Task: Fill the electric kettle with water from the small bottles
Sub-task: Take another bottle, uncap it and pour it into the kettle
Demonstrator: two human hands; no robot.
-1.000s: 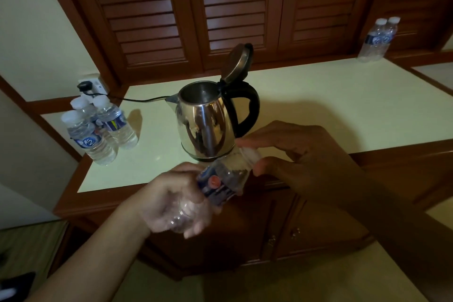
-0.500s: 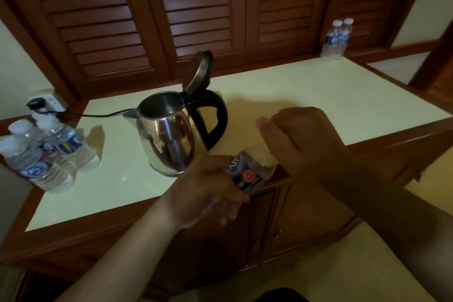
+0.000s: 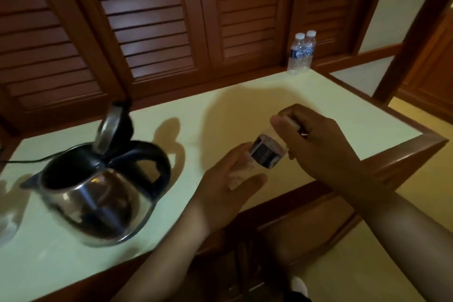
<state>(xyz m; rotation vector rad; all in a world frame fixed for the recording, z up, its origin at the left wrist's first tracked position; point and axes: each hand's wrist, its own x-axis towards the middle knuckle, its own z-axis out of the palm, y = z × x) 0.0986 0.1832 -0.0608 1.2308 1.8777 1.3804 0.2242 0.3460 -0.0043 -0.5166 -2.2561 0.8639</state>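
Head view: bottle pair (image 3: 301, 52) at worktop's (image 3: 343, 95) far right corner; open kettle (image 3: 98, 193) left. Small bottle (image 3: 266, 152) slanted toward that corner, base gripped by left hand (image 3: 228, 184), cap by right hand (image 3: 311, 140).

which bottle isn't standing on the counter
The bottle held tilted between the left hand and right hand; the two bottles at the back stand upright on the counter.

kettle (image 3: 98, 193) left on counter (image 3: 245, 110) | held bottle (image 3: 266, 152) right of it, near front edge | two bottles (image 3: 301, 52) far back right
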